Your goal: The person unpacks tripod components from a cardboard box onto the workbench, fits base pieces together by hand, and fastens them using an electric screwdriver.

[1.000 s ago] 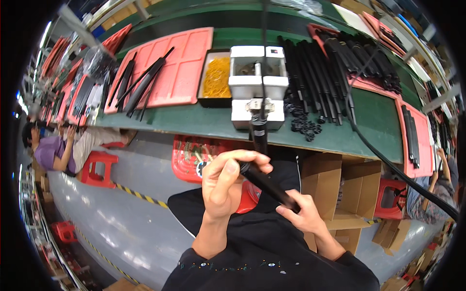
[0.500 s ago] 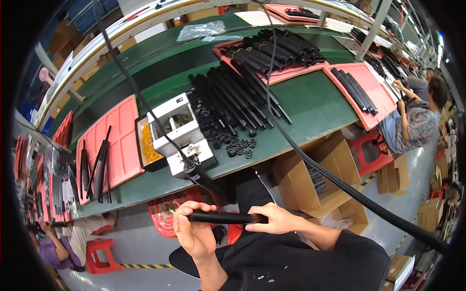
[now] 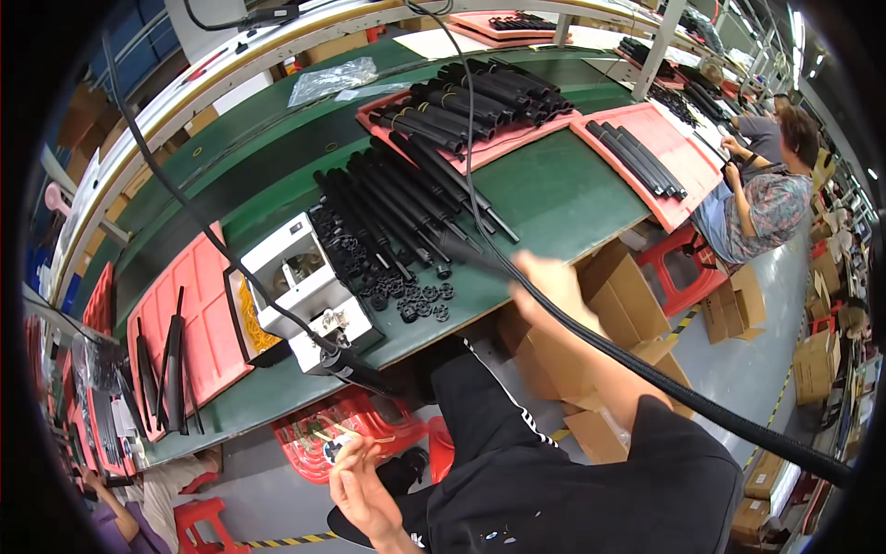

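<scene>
On green benchtop (image 3: 546, 185) above grey floor (image 3: 729, 374), black tubes (image 3: 397, 198).

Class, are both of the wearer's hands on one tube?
No, the right hand holds a black tube; the left hand is well apart.

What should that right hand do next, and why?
Probably lay the black tube beside the row of black tubes on the green workbench. The right hand appears to hold it, blurred, near the bench's front edge; its far end points toward that row, with bare green surface right of the row.
</scene>
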A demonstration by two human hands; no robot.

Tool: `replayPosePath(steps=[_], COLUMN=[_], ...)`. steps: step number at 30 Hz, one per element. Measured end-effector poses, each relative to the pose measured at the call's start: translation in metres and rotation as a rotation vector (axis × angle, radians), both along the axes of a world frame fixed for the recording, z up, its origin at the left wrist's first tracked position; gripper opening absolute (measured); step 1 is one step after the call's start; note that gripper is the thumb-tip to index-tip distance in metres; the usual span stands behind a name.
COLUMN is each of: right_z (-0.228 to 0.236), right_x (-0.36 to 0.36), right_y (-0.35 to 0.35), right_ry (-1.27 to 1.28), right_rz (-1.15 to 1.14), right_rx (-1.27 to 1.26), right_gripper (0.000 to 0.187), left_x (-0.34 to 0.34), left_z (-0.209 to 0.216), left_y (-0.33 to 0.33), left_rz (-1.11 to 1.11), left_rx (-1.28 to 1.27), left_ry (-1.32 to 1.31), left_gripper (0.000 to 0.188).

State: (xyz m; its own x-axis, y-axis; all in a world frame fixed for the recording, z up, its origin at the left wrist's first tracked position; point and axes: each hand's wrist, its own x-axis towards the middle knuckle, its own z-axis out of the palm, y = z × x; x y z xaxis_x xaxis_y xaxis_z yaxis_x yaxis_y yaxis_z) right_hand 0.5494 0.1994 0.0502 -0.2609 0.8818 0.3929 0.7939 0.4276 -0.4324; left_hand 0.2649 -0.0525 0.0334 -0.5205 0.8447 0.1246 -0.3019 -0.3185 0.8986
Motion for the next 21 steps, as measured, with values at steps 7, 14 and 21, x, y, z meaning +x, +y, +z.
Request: replayPosePath(steps=[7,14,21], right_z=[0.009,0.000,0.016], right_x=[-0.019,-0.088,-0.096], right_y=[0.233,0.304,0.315], right_ry=[-0.204,-0.345,-0.483], right_rz=[-0.115,-0.231,-0.193], right_rx=[0.255,-0.054,-0.189], right_gripper=[0.033,0.031,0.027], left_x=[-0.016,-0.013,-0.026], left_z=[-0.020,-0.033,-0.041], left_y=[-0.025,-0.045,-0.061], left_rz=[0.074,0.241,0.239], left_rx=[-0.240,-0.343,-0.380], left_ry=[0.011,-0.082,-0.138], left_gripper=[0.024,0.025,0.025])
